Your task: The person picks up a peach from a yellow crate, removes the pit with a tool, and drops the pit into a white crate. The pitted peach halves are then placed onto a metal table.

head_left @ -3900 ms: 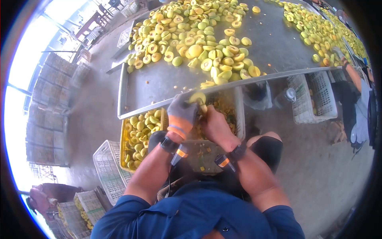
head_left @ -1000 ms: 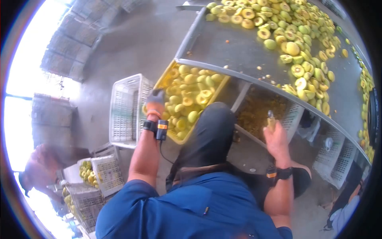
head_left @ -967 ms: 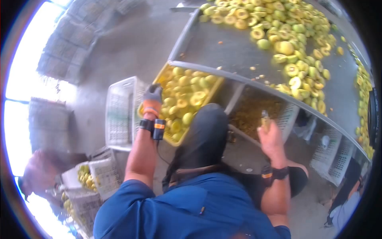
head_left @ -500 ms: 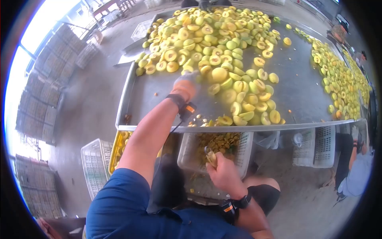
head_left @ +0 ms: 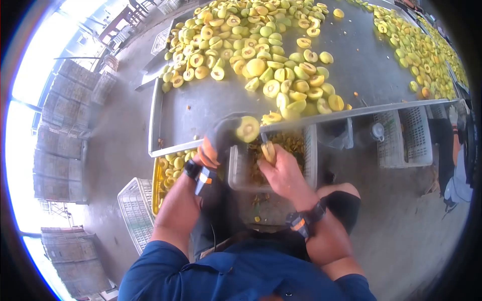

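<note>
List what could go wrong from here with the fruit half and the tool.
The metal end of the tool in the right hand points close to the left hand; a slip might nick it. The fruit half is near the table rim and white crate, so a loose grip could drop it there.

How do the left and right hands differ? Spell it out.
The left hand wears a dark glove with an orange cuff; the right hand is bare. The left hand holds a fruit half; the right hand grips a tool by its handle. The left hand is blurred, the right sharper. Both wrists carry dark straps.
</note>
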Demonstrator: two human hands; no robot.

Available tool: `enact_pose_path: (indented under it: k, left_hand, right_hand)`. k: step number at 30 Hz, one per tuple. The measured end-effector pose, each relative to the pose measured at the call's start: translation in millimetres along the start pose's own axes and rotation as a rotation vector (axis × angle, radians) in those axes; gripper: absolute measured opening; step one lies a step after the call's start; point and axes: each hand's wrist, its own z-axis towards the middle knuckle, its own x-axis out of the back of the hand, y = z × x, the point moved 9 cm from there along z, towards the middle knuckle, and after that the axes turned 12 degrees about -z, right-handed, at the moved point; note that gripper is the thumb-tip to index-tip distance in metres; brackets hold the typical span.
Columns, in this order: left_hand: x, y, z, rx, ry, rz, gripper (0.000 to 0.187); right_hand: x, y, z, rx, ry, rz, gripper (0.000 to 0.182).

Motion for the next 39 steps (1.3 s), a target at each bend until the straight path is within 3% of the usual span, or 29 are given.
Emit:
enact_pose_path:
  k: [3, 6, 7, 9, 11, 12, 15, 18, 19, 20, 22, 24, 26, 27, 29, 31, 34, 37, 39]
  left_hand:
    - [-35.7, -7.9, -18.2, 0.056, -0.068, -0.238, 0.037]
    - [-45.4, -2.4, -28.1, -0.025, 0.012, 0.053, 0.034]
    - [-43.5, 4.8, -31.5, -0.203, 0.054, 0.373, 0.032]
    - [-52.9, 11.7, -44.6, -0.559, 0.137, 1.013, 0.03]
    - [-83.2, 23.5, -52.7, -0.821, 0.045, 0.979, 0.032]
    - [-77.3, 16.8, -51.0, -0.842, 0.11, 1.053, 0.033]
    - [-63.8, 19.4, -37.1, -0.637, 0.223, 0.876, 0.034]
    - [-95.6, 29.9, -41.5, -0.69, 0.138, 1.001, 0.021]
    - [-90.4, 14.3, -35.2, -0.855, 0.103, 1.204, 0.023]
    - [-72.6, -0.2, -19.6, -0.776, 0.14, 1.177, 0.021]
    - [-45.6, -29.4, 6.6, -0.624, 0.206, 1.113, 0.019]
    - [-30.2, -66.2, 17.3, -0.206, 0.234, 0.532, 0.019]
    - [-36.8, -99.7, 3.5, 0.159, 0.287, 0.221, 0.021]
    - [-21.8, -134.4, 9.0, 0.244, 0.254, 0.342, 0.027]
    - [3.9, -189.1, 39.6, 0.165, 0.151, 0.888, 0.031]
    - [-22.2, -195.7, 58.3, 0.092, -0.039, 1.297, 0.034]
    - [-32.0, -254.7, 97.5, 0.098, -0.186, 1.478, 0.028]
    - [-63.8, -314.8, 124.9, 0.083, -0.49, 1.678, 0.025]
    - [-57.9, -371.8, 151.0, 0.028, -0.479, 1.629, 0.026]
  right_hand:
    - [-1.3, 3.2, -10.2, 0.049, 0.027, -0.016, 0.023]
    - [-4.9, 6.7, -18.7, 0.097, 0.03, -0.085, 0.022]
    - [-6.3, 5.9, -21.1, 0.109, 0.021, -0.116, 0.023]
    - [-28.0, -13.4, -35.9, 0.073, -0.309, 0.101, 0.025]
    - [-46.2, -15.1, -41.7, 0.214, -0.341, 0.25, 0.025]
    - [-40.1, -11.3, -41.9, 0.205, -0.276, 0.208, 0.025]
    - [-13.6, -11.7, -45.6, 0.16, -0.145, 0.14, 0.025]
    - [11.5, -10.5, -32.3, 0.125, -0.052, 0.046, 0.025]
    - [21.1, -9.5, -27.7, 0.129, 0.026, -0.077, 0.025]
    - [31.0, -7.4, -24.6, 0.125, 0.102, -0.206, 0.026]
    - [47.1, 11.9, -16.8, 0.1, 0.208, -0.108, 0.026]
    - [73.5, 28.9, -24.1, -0.003, 0.281, 0.117, 0.019]
    - [105.5, 36.9, -44.9, -0.173, 0.309, 0.461, 0.01]
    - [123.4, 35.2, -55.2, -0.148, 0.389, 0.571, 0.006]
    - [147.8, 35.8, -67.0, -0.103, 0.534, 0.749, 0.006]
    - [158.2, 38.2, -74.2, -0.092, 0.624, 0.826, 0.008]
    - [150.8, 37.3, -75.7, -0.15, 0.619, 0.847, 0.009]
    - [145.2, 33.8, -70.7, -0.162, 0.542, 0.85, 0.007]
    - [144.9, 44.3, -63.4, -0.189, 0.532, 0.86, 0.01]
